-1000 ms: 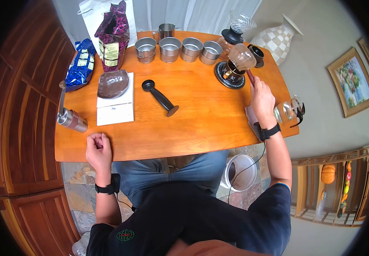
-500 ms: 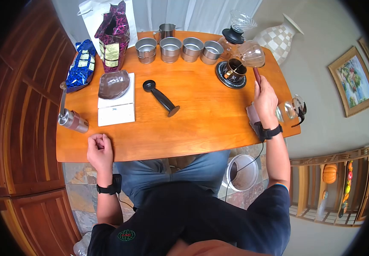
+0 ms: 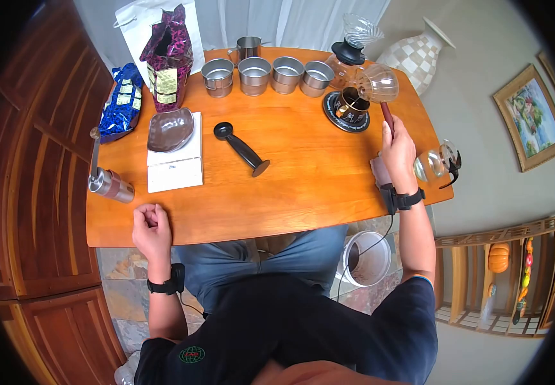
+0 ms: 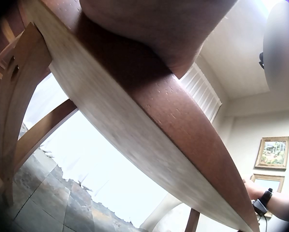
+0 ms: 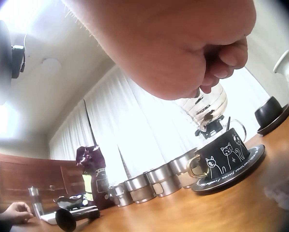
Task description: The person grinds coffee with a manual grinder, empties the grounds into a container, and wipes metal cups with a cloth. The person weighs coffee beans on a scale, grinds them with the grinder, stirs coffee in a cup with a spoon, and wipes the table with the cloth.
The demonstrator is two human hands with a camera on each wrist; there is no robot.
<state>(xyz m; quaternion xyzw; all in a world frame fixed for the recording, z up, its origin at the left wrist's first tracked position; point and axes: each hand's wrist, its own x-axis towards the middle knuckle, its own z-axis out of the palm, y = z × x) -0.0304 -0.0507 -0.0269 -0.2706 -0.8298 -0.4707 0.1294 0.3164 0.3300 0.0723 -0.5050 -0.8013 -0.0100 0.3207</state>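
Observation:
My right hand [image 3: 398, 151] grips the reddish-brown handle [image 3: 388, 115] of a clear ribbed glass pot [image 3: 381, 82]. The pot is raised at the right side of the table, and in the head view it overlaps the edge of a black cup [image 5: 224, 154]. White cat drawings and a gold handle mark the cup, which stands on a black lettered saucer [image 5: 231, 176]. Dark residue shows inside the glass in the right wrist view, where my hand hides part of it. My left hand [image 3: 152, 231] rests at the near left table edge, fingers loosely curled, holding nothing.
Several metal cups [image 3: 255, 76] line the back. A white scale [image 3: 175, 174] bearing a brown dish [image 3: 171, 128], a hand grinder [image 3: 110, 185], a black scoop [image 3: 244, 149] and coffee bags [image 3: 167, 70] occupy the left and middle. A glass carafe [image 3: 428, 165] stands beside my right hand.
My right hand has moved the glass pot rightward from over the black cup, uncovering more of the cup's opening. Over the last half second it hardly moves. My left hand stays in place.

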